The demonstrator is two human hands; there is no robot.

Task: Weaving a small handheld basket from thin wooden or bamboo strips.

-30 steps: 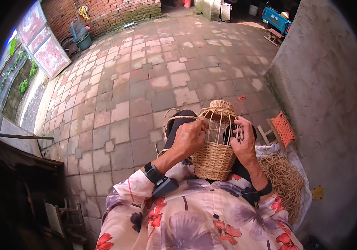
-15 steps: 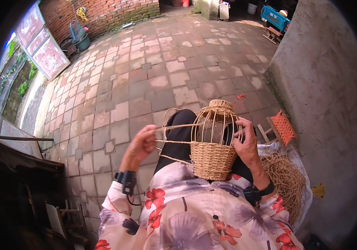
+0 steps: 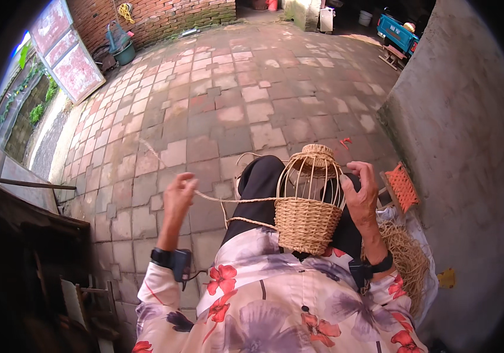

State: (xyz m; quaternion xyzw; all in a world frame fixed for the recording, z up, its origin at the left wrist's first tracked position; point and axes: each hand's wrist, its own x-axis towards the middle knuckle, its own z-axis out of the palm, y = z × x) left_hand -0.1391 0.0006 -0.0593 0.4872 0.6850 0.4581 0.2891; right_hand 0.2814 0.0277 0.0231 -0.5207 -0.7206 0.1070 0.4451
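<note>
On my lap sits a partly woven straw basket [image 3: 309,226], with a tight weave below, bare upright ribs above and a narrow woven neck at the far end. My left hand [image 3: 179,191], out to the left of it, is closed on a twisted straw cord [image 3: 228,200] that runs from the top edge of the weave. The cord's loose end flicks up beyond that hand, blurred. A second straw cord [image 3: 252,222] leaves the basket lower down on the left. Beside the ribs on the right is my right hand [image 3: 362,191], thumb and fingers apart, thumb close to the outermost rib.
A heap of loose straw cord [image 3: 405,253] lies on a white sheet at my right. Behind it stand a small stool with an orange woven seat [image 3: 402,187] and a grey wall [image 3: 463,147]. Paving tiles [image 3: 205,112] cover the yard; dark furniture [image 3: 40,247] is at left.
My left hand has moved left and slightly down, drawing the cord out from the basket. My right hand has come off the ribs and its fingers have spread. The whole view has shifted slightly.
</note>
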